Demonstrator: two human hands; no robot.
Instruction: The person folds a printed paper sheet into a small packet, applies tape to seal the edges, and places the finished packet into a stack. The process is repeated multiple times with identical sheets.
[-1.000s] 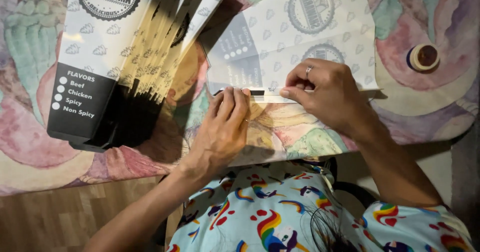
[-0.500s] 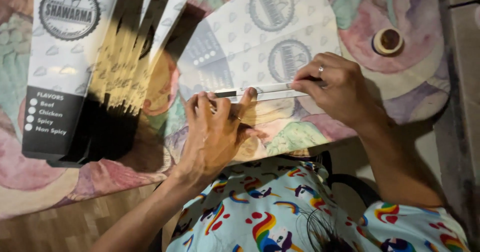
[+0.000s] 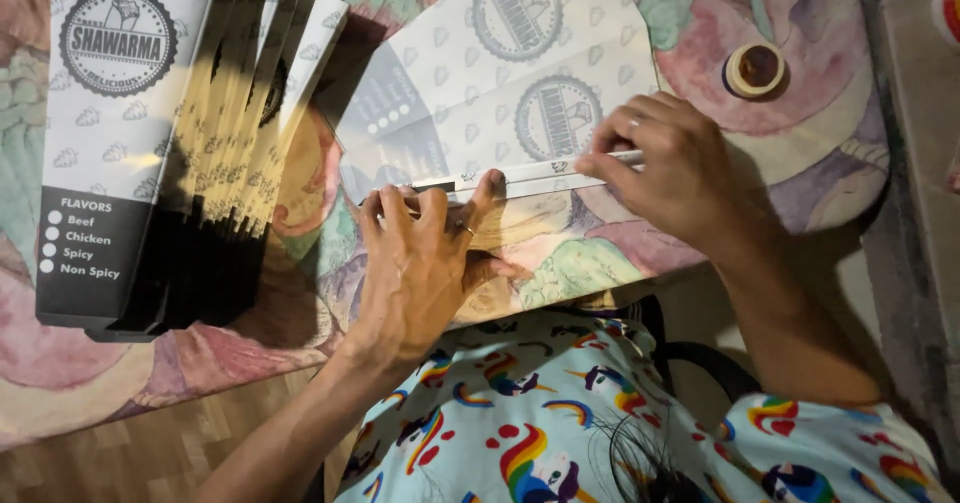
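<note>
on folded paper sleeve (image 3: 520, 93), left hand (image 3: 420, 263) fingers (image 3: 432, 203) flat, right hand (image 3: 670, 168) pinching crease

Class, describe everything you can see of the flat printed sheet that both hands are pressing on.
The printed paper sheet lies flat on the pastel-patterned table, angled across it. It looks like thin white paper with small grey motifs, two round stamp-like emblems and a dark panel at its left end. Its near edge is turned into a narrow folded strip. The left hand presses that strip's left part; the right hand pinches its right end.
</note>
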